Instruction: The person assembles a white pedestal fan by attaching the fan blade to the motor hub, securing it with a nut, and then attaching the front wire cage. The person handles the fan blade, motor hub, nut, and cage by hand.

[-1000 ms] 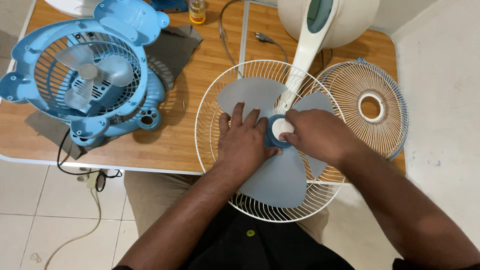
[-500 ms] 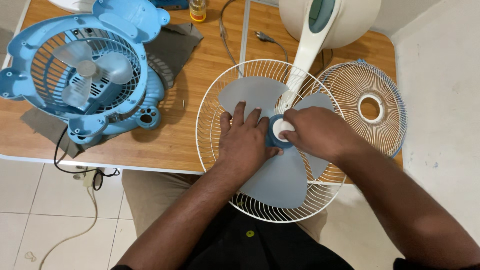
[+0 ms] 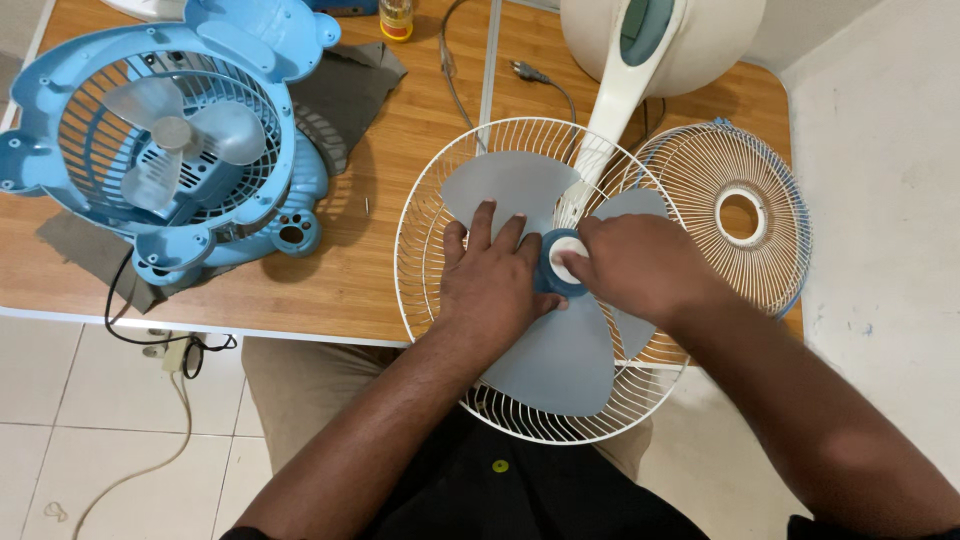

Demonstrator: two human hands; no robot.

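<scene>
A wooden table (image 3: pixel 380 190) stands on pale floor tiles, with a white wall at the right. Near its front edge lies a white wire fan guard (image 3: pixel 420 270) holding a grey-blue fan blade (image 3: pixel 555 365). At far left sits a blue plastic fan (image 3: pixel 170 140); at right, a second wire grille (image 3: pixel 740 215). A small yellow-labelled bottle (image 3: pixel 397 18) stands at the far edge. The left hand (image 3: pixel 490 285) lies flat, fingers spread on the blade, grasping nothing. The right hand (image 3: pixel 635 265) pinches the white hub cap (image 3: pixel 563 258).
</scene>
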